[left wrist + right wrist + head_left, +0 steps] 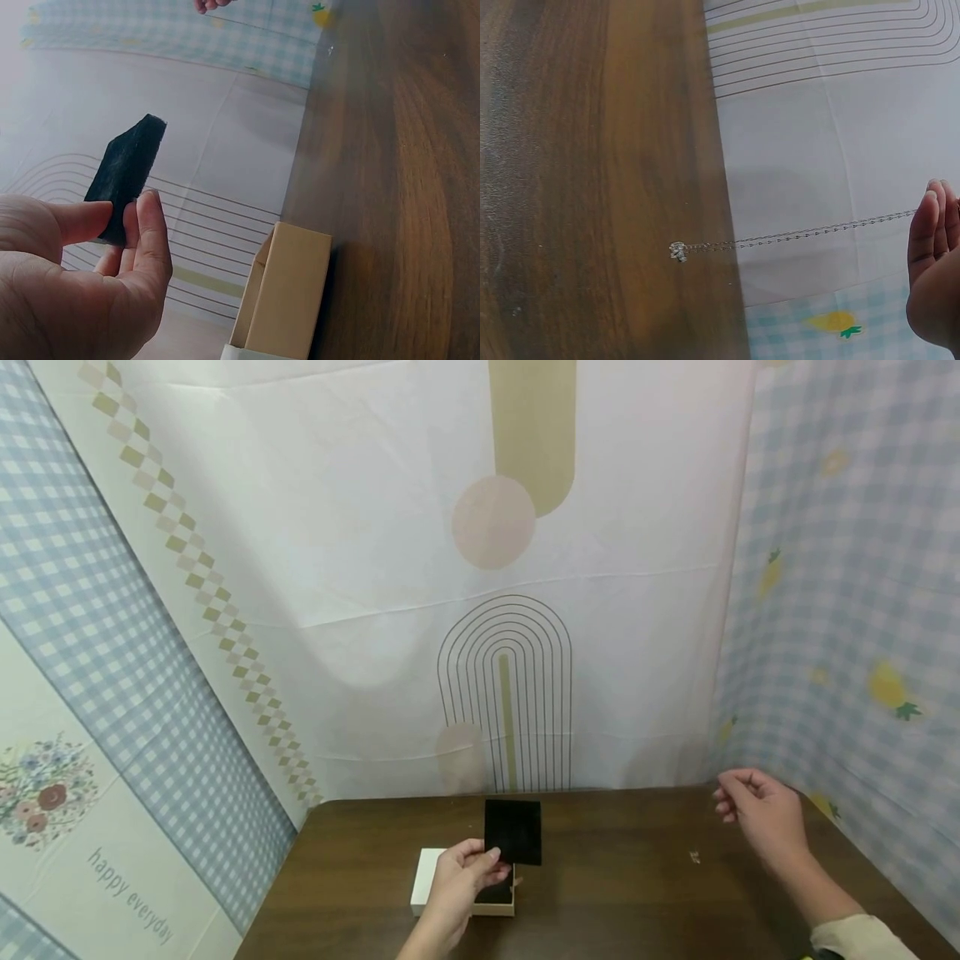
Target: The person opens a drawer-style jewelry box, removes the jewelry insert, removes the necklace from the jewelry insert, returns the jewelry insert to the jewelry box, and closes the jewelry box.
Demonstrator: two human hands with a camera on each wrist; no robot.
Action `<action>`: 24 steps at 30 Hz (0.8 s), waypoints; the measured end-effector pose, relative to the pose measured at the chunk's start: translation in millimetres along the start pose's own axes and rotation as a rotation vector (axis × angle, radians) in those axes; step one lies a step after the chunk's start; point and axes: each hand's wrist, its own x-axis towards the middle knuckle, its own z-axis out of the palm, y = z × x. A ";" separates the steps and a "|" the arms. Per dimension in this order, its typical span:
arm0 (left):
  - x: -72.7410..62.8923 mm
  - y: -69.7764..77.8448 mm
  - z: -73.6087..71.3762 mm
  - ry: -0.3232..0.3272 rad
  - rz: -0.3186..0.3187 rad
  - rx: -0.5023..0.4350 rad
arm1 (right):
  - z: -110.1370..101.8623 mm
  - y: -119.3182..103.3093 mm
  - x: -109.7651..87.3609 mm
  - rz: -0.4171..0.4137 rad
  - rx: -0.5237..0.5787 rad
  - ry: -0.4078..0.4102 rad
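Observation:
My left hand (455,892) pinches a square black foam pad (513,832) by its lower edge, between thumb and fingers. Seen in the left wrist view, the pad (127,169) is thick and tilted. Below that hand lies a small white box (425,877) with its beige drawer (492,910) partly out and dark inside, partly hidden by the hand. Off to the right, my right hand (768,818) is raised and holds a thin necklace chain (802,235) at the fingertips. From the chain hangs a small sparkling pendant (678,251); the head view shows the pendant (694,857) against the tabletop.
The brown wooden table (615,893) ends at a white patterned cloth (360,693) behind it. Blue checked cloths hang at the left (150,610) and right (840,568) sides.

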 end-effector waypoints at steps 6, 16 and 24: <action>-1.2 0.5 -2.8 0.000 -0.003 0.020 | 4.7 11.0 -0.5 0.051 -0.002 -0.018; -2.3 3.6 -8.8 -0.008 0.011 0.021 | 8.9 32.3 -3.8 0.110 -0.003 -0.063; -3.3 3.0 -9.5 -0.013 0.005 0.019 | 10.8 44.4 -6.7 0.178 -0.092 -0.166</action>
